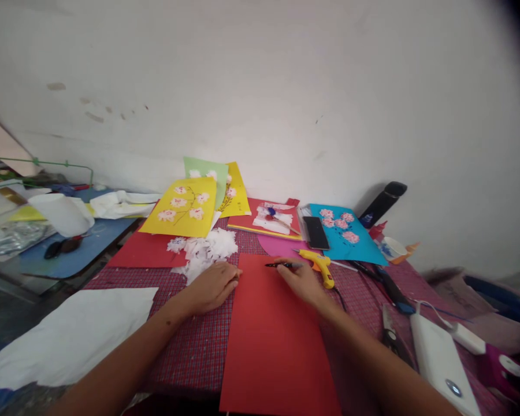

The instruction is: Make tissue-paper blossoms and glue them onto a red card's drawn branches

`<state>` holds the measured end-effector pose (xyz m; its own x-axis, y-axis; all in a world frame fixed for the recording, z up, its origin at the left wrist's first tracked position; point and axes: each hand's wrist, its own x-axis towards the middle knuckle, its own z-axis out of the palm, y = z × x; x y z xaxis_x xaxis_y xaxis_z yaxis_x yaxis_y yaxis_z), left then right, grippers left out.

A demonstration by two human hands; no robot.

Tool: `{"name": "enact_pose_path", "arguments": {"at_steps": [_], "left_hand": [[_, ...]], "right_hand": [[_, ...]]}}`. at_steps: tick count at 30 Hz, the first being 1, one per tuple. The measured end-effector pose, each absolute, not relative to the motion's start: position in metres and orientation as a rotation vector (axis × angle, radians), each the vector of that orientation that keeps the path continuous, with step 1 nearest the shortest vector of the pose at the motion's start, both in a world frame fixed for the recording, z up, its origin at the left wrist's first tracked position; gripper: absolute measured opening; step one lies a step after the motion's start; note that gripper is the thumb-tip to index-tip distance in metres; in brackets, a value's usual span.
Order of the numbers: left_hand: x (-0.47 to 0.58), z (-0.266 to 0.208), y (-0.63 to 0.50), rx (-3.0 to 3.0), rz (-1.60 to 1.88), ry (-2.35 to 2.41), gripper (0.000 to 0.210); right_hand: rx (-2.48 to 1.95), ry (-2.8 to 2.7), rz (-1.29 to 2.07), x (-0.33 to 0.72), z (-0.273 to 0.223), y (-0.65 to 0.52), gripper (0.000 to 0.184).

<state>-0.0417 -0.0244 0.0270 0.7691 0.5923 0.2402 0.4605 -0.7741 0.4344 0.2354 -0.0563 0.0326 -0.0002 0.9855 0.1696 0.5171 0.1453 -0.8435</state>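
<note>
A long sheet of red paper [277,335] lies lengthwise in front of me on the checked tablecloth. My right hand [301,283] holds a black pen [286,264], its tip pointing left over the upper part of the sheet. At the sheet's upper left edge is my left hand [212,287], its fingers curled together at the paper's edge. Crumpled white paper flowers [212,245] are heaped just beyond that hand. Close to my right hand lies a yellow glue gun [318,266].
Yellow flower pictures [182,202] stand behind on the left. A blue flower picture [344,231] and a black phone [316,233] lie back right. Scissors [392,335] and a white power bank [442,364] are at the right. White paper [78,329] lies at the left.
</note>
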Motion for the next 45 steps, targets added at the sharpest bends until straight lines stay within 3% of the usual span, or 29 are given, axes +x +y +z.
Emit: {"name": "enact_pose_path", "arguments": {"at_steps": [14, 24, 45], "left_hand": [[-0.041, 0.023, -0.024, 2.635, 0.538, 0.809, 0.02], [-0.036, 0.018, -0.025, 2.702, 0.431, 0.8, 0.03], [-0.04, 0.014, -0.024, 2.622, 0.487, 0.748, 0.025]], "right_hand": [[-1.511, -1.639, 0.637, 0.235, 0.027, -0.058, 0.02], [-1.499, -1.585, 0.693, 0.217, 0.032, -0.05, 0.022], [-1.533, -1.614, 0.673, 0.24, 0.033, -0.06, 0.027]]}}
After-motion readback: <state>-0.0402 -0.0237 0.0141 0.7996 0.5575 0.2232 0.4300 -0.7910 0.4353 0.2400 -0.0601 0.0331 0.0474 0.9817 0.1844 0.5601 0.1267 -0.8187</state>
